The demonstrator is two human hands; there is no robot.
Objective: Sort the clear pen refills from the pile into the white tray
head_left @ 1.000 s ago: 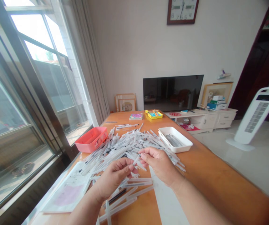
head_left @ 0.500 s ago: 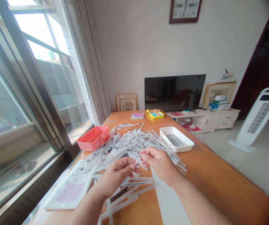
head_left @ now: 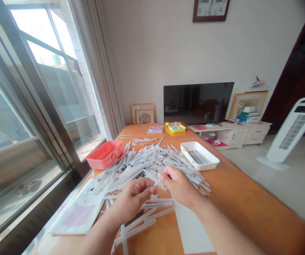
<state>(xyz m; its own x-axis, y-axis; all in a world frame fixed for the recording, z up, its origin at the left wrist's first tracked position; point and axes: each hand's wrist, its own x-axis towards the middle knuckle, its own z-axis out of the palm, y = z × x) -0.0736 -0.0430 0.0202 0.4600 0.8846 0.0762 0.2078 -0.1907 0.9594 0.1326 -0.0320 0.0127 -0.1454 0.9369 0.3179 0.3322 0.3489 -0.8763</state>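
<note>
My left hand [head_left: 133, 199] and my right hand [head_left: 177, 185] meet above the near side of a pile of pen parts. Between their fingertips is a short, translucent white pen barrel [head_left: 156, 183], tilted, with much of it hidden by the fingers. Both hands are closed in a pinch, the left on its lower end and the right on its upper end. Beyond them spreads a heap of clear pen barrels [head_left: 152, 156], some with black tips. Several loose tubes [head_left: 142, 228] lie below my left hand, partly under the wrist.
A red plastic box [head_left: 103, 159] stands left of the heap. On the right, a white tray [head_left: 213, 163] holds several grey pens. A paper booklet [head_left: 75, 216] lies at the left edge and a white sheet [head_left: 192, 230] near my right forearm. Farther back are a yellow box [head_left: 177, 130] and a book [head_left: 155, 129].
My right hand has shifted slightly, its fingers lower and closer around the barrel's upper end. The left hand stays nearly in place. The whole view has moved a little.
</note>
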